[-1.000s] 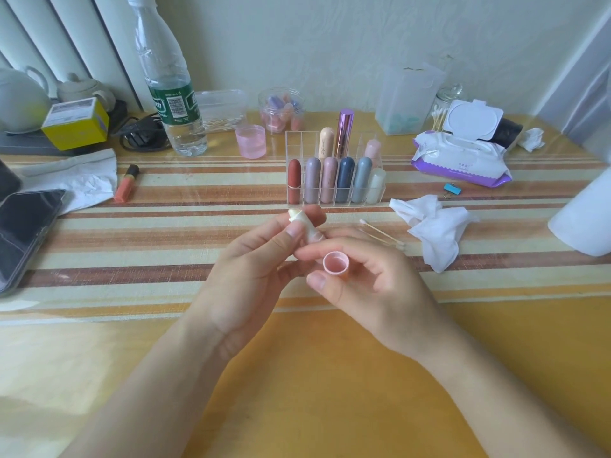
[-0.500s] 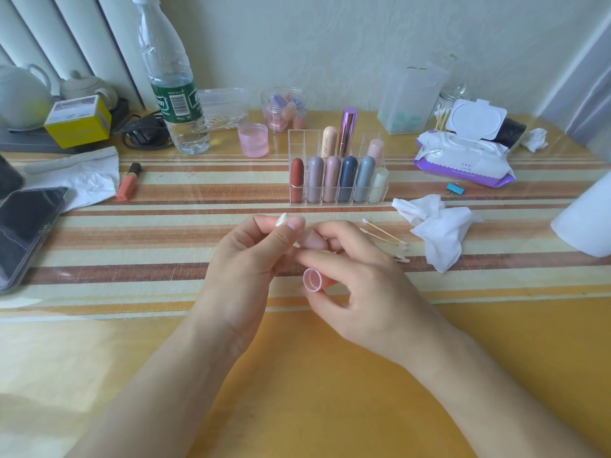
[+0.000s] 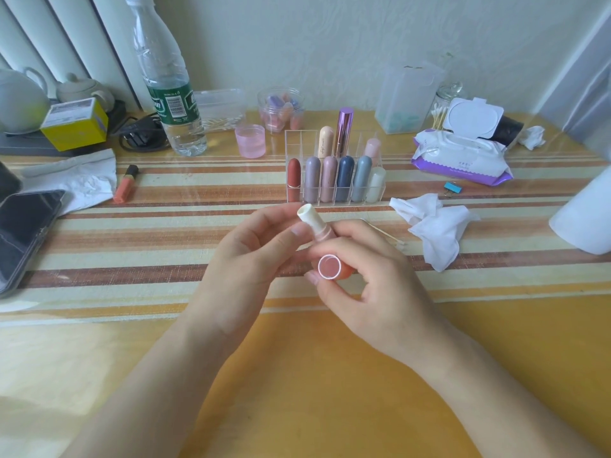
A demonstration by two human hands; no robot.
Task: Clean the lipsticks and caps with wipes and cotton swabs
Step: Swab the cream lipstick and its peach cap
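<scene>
Caught mid-task, by the look of it. Pinched an uncapped lipstick (image 3: 314,224) upright between the thumb and curled fingers (image 3: 274,223) of the left hand (image 3: 244,259), above the desk (image 3: 297,375) and just in front of the clear organiser (image 3: 292,142). Pinched the pink cap (image 3: 330,267) in the right hand (image 3: 373,292), thumb below and fingers curled over it, open mouth turned toward the camera, just below the lipstick's base. Held neither wipe nor swab in either hand. Read that as an inspection, or the moment before recapping. Could not tell tube and cap clean or dirty, though saw no obvious smear inside the cap.

Took as signs of work done a crumpled used wipe (image 3: 436,226) lying on the desk to the right of the hands, with cotton swabs (image 3: 386,232) just beside it. Counted nine capped lipsticks (image 3: 312,180) standing upright in the organiser, but could not tell cleaned from uncleaned among them. Noted one more, an orange lipstick (image 3: 125,185), lying loose on the desk well to the left, beside a crumpled tissue (image 3: 76,183). Had supplies within reach: an open pack of wipes (image 3: 459,157) and a jar of swabs (image 3: 443,107) at the far right.

Judged the piece in hand unfinished until recapped and slotted back, and the loose orange one probably yet to do.
</scene>
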